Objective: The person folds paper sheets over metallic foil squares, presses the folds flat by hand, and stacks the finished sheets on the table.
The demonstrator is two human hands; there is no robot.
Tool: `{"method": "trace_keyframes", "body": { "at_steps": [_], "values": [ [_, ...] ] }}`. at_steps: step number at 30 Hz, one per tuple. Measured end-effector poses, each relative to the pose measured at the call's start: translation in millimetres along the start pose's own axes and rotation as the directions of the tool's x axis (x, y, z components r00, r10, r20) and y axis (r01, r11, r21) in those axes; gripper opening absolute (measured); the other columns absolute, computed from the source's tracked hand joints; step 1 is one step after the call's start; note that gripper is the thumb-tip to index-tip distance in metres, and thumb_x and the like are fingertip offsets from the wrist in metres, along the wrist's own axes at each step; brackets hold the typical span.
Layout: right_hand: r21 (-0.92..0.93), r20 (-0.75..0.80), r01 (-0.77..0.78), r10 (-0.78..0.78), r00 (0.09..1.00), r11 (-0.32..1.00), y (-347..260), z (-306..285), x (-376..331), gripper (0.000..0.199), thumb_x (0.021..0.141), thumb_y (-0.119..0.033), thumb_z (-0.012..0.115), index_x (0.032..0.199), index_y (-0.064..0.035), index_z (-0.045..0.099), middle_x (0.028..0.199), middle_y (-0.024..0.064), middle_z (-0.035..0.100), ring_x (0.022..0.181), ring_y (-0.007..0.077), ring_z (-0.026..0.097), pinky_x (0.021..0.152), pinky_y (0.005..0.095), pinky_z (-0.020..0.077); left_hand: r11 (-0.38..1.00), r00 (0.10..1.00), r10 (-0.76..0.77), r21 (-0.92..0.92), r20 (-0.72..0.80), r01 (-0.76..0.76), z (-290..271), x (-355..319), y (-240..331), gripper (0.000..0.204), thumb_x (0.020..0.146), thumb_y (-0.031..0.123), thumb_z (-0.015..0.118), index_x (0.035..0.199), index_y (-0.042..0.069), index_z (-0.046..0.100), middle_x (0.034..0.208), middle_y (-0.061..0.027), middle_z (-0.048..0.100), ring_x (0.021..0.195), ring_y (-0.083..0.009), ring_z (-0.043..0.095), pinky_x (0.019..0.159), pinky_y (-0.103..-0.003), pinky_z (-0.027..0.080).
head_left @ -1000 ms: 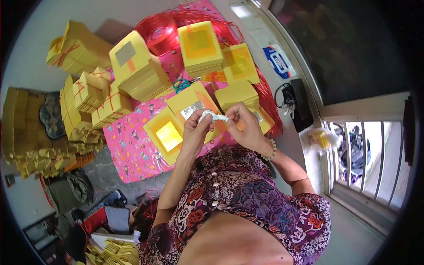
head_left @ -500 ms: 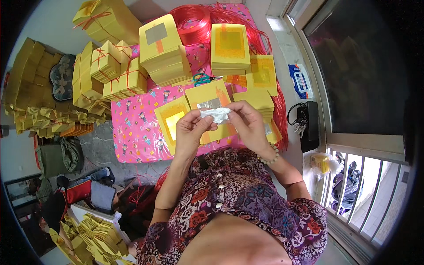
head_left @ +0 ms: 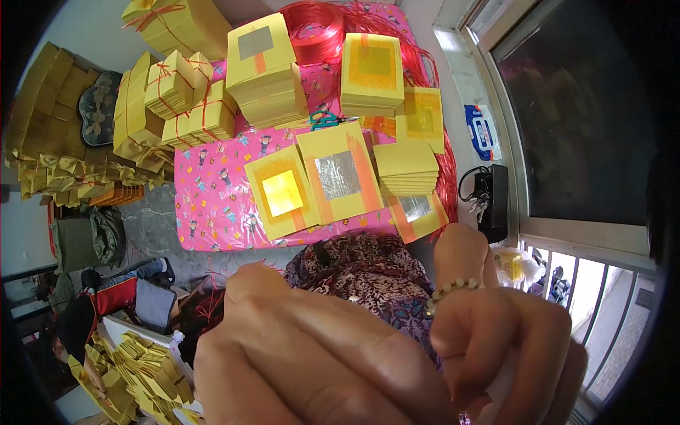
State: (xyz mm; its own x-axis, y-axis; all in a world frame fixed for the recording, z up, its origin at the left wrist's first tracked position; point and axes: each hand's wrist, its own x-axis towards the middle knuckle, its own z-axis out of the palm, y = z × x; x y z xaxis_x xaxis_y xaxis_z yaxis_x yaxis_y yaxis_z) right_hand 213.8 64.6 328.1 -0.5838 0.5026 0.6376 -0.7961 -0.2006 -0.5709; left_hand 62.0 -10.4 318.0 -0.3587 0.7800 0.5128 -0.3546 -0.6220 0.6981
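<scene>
My two hands fill the lower part of the picture, raised close to the camera with their backs toward it. My left hand [head_left: 319, 361] has its fingers curled under, and what they hold is hidden. My right hand [head_left: 503, 333], with a bead bracelet [head_left: 453, 289] at the wrist, meets it; a sliver of pale paper [head_left: 499, 386] shows between its fingers. Beyond them, on a pink patterned cloth [head_left: 212, 198], lie a yellow sheet with a gold square [head_left: 282, 193] and another yellow sheet with a silver square [head_left: 338, 176].
Tall stacks of yellow paper [head_left: 265, 67] stand on the cloth, with tied bundles [head_left: 188, 99] to the left. Green-handled scissors [head_left: 322, 119] and red string [head_left: 319, 28] lie farther back. A black pouch with keys [head_left: 489, 195] sits by the window. Folded yellow papers [head_left: 134, 361] are piled lower left.
Both hands have come up from over the cloth to right in front of the camera, and the small silvery paper seen between them is now almost hidden.
</scene>
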Motion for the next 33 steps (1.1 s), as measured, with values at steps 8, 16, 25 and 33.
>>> {"method": "trace_keyframes", "body": {
  "at_steps": [8, 16, 25, 33],
  "values": [
    [0.193, 0.079, 0.004, -0.019, 0.997, 0.981, 46, 3, 35, 0.008, 0.093, -0.002, 0.063, 0.085, -0.0046, 0.061, 0.087, 0.0103, 0.061, 0.075, 0.0220, 0.060, 0.073, 0.0268, 0.0530, 0.992, 0.990, 0.114, 0.044, 0.081, -0.118, -10, -16, -11, 0.004, 0.091, 0.007, 0.060, 0.088, 0.008, 0.059, 0.082, -0.0093, 0.064, 0.064, -0.0243, 0.060, 0.057, -0.032, 0.052],
    [0.377, 0.177, 0.008, -0.080, 0.981, 0.926, 49, 5, 37, 0.008, 0.093, -0.002, 0.063, 0.086, -0.0032, 0.067, 0.100, 0.0124, 0.064, 0.090, 0.0201, 0.062, 0.081, 0.0245, 0.0527, 0.961, 0.951, 0.248, 0.078, 0.183, -0.266, -31, -25, -27, 0.006, 0.089, 0.000, 0.060, 0.091, 0.005, 0.061, 0.090, -0.0110, 0.068, 0.069, -0.0286, 0.064, 0.062, -0.035, 0.056],
    [0.535, 0.252, -0.229, 0.105, 0.962, 0.813, 5, -8, 40, 0.007, 0.092, -0.003, 0.065, 0.093, -0.0008, 0.072, 0.105, 0.0174, 0.068, 0.091, 0.0214, 0.067, 0.078, 0.0261, 0.0558, 0.793, 0.996, 0.088, 0.603, 0.020, -0.083, -78, -53, -92, 0.014, 0.090, -0.005, 0.059, 0.100, 0.002, 0.065, 0.089, -0.0126, 0.072, 0.075, -0.0260, 0.067, 0.068, -0.034, 0.055],
    [-0.063, 0.180, 0.275, -0.260, 0.949, 0.959, 19, -21, 7, 0.007, 0.093, -0.011, 0.068, 0.099, -0.0100, 0.072, 0.095, 0.0125, 0.074, 0.080, 0.0174, 0.069, 0.066, 0.0217, 0.0527, 0.480, 0.943, -0.331, 0.866, 0.032, 0.140, -156, -114, -181, 0.022, 0.087, 0.000, 0.064, 0.109, 0.003, 0.068, 0.091, -0.0137, 0.070, 0.081, -0.0281, 0.066, 0.075, -0.037, 0.053]
  ]
}}
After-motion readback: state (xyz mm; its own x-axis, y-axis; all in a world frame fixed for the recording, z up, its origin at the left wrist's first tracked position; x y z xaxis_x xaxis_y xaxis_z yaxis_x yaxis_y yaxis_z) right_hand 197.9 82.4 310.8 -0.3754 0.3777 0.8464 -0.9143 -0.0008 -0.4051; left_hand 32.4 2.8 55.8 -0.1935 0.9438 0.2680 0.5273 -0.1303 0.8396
